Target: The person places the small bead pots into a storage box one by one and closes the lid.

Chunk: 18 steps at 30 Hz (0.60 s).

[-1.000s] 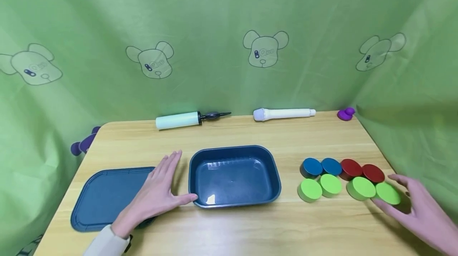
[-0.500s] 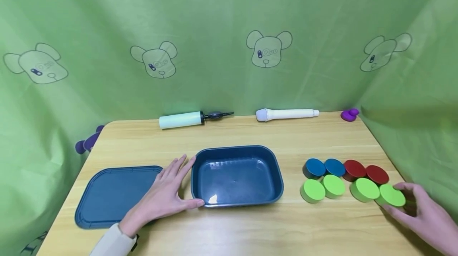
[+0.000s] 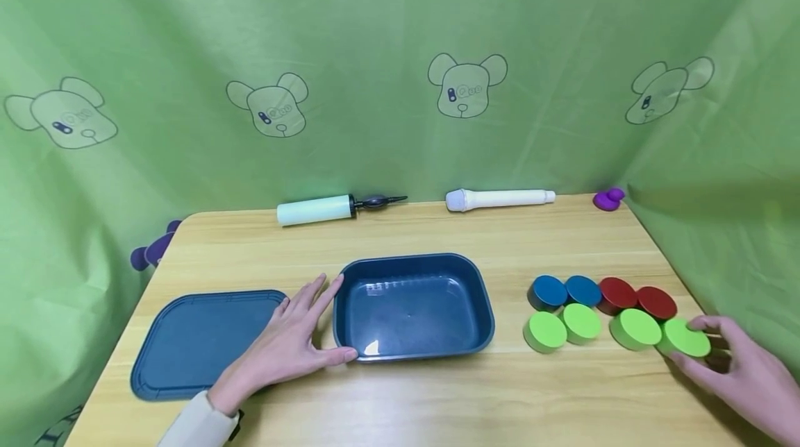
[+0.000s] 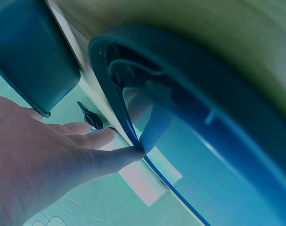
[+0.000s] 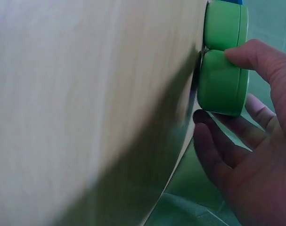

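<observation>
A dark blue rectangular box [image 3: 409,315] stands open-topped at the table's middle. My left hand [image 3: 284,346], fingers spread, touches its left rim with thumb and index finger; the left wrist view shows a fingertip on the rim [image 4: 157,170]. At the right, my right hand [image 3: 740,370] pinches the outermost green round container [image 3: 682,338] between thumb and fingers. In the right wrist view this container [image 5: 222,84] has a lid seam and sits against another green one [image 5: 223,23]. Behind are red containers [image 3: 619,294] and blue ones [image 3: 548,292].
A dark blue lid [image 3: 200,343] lies left of the box, partly under the left forearm. Along the back edge lie a hand pump [image 3: 315,210], a white microphone [image 3: 506,200] and a small purple object [image 3: 607,199]. A green curtain [image 3: 362,121] surrounds the table.
My left index finger has come onto the box's rim. The right thumb and fingers have closed on the outermost green container, which has shifted slightly. The head view has swung a little left.
</observation>
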Motion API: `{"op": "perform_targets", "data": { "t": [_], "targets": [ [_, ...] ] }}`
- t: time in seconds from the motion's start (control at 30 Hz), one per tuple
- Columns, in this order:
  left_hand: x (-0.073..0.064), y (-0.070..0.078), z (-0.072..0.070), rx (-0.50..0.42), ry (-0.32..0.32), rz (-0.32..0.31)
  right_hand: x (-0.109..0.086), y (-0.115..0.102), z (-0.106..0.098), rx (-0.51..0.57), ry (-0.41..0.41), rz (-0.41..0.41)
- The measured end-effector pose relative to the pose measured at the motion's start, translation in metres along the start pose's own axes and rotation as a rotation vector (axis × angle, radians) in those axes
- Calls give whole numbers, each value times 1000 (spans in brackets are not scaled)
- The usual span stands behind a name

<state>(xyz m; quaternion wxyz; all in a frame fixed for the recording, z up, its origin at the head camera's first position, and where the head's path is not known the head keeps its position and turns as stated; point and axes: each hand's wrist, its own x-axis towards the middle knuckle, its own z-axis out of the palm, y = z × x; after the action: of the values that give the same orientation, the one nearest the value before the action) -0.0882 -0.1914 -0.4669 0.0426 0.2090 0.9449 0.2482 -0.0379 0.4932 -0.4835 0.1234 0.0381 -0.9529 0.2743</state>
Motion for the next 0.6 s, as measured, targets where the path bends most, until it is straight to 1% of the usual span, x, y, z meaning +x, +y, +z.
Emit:
{"op": "perform_targets", "data": {
  "t": [0.1,0.3,0.4,0.5,0.6],
  "targets": [
    [0,1,1,-5,-2,0,0,-5,-4,54,9,17],
    [0,1,0,-1,-16,-11,2,-10,-5,222,95,5],
    [0,2,0,-7,-26,-16,4,-13,-6,278,129,0],
    [0,2,0,-14,-28,-12,8,-19,-8,300,153,-2],
    [0,1,0,-16,-26,-13,14,-26,-11,292,170,-2]
  ]
}}
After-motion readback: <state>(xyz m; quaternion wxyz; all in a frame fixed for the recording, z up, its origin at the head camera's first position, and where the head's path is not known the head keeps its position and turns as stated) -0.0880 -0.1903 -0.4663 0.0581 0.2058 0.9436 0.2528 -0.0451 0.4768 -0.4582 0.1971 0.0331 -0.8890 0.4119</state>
